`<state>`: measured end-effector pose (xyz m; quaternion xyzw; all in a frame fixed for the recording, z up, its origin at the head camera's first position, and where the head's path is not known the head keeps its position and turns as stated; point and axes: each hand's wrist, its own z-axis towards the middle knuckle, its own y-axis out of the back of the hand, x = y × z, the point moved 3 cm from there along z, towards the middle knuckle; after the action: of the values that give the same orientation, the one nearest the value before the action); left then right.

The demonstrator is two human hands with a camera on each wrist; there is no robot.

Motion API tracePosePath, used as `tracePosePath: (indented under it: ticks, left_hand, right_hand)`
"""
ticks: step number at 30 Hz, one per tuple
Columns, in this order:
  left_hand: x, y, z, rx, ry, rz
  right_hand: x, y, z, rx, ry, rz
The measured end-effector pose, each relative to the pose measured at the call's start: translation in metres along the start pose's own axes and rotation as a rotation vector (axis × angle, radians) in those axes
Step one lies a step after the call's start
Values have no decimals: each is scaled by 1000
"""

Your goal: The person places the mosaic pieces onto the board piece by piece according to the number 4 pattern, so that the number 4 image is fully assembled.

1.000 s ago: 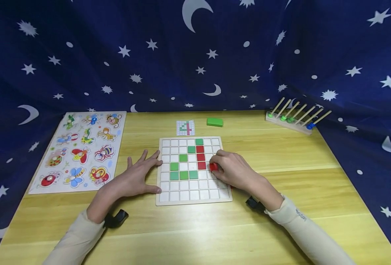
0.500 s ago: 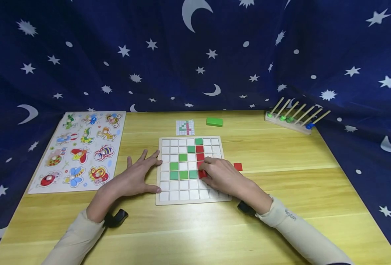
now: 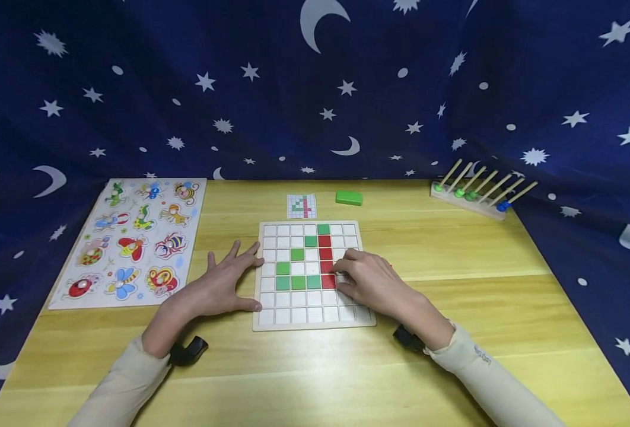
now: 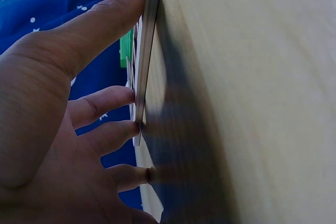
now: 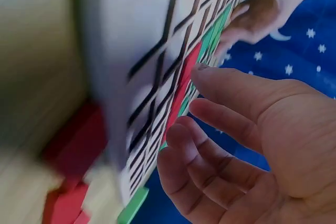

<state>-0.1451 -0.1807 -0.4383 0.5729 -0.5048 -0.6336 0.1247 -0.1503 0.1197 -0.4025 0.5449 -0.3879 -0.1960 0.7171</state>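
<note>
A white grid board [image 3: 315,325] lies flat on the table, with green tiles [image 3: 298,254] in a slanted line and a row. Red tiles [image 3: 325,254] form a column under the top green tile, the lowest red tile [image 3: 328,281] beside the green row. My left hand [image 3: 216,286] is spread along the board's left edge, thumb and fingertips right at the rim [image 4: 142,66]. Over the right part of the board is my right hand [image 3: 376,283], fingertips near the lowest red tile. Its thumb and fingers are apart in the right wrist view, nothing between them.
Loose red tiles [image 5: 79,140] lie right of the board, mostly behind my right hand in the head view. A small pattern card [image 3: 301,206] and a green block [image 3: 349,197] are behind the board. An insect puzzle [image 3: 133,237] lies left; a peg stand [image 3: 470,200] stands back right.
My right hand carried a red tile leftward into the cell below the red column, let go of it and drew back slightly right. The left hand stays at the board's edge.
</note>
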Motion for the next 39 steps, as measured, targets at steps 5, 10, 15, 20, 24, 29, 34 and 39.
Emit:
tracePosePath:
  ticks: [5, 10, 15, 20, 24, 29, 34, 39]
  left_hand:
    - [-1, 1, 0, 2, 2, -1]
    - [-1, 1, 0, 3, 7, 7]
    - [0, 0, 0, 4, 10, 8]
    - [1, 0, -1, 0, 11, 6]
    - [0, 0, 0, 2, 10, 11]
    - [-2, 0, 1, 7, 10, 15]
    - [-2, 1, 0, 5, 11, 14]
    - [-2, 1, 0, 6, 13, 15]
  right_hand:
    - [-22, 12, -15, -30, -70, -16]
    - [-47, 21, -30, -48, -152, -50]
    - [-64, 26, -42, -41, -199, -61]
    - [-72, 26, -46, -28, -205, -48]
    - [-77, 24, -45, -28, -208, -46]
    - [-79, 25, -45, -34, -210, -58]
    - [-78, 25, -44, -8, -215, -61]
    - [-77, 23, -43, -2, -216, -62]
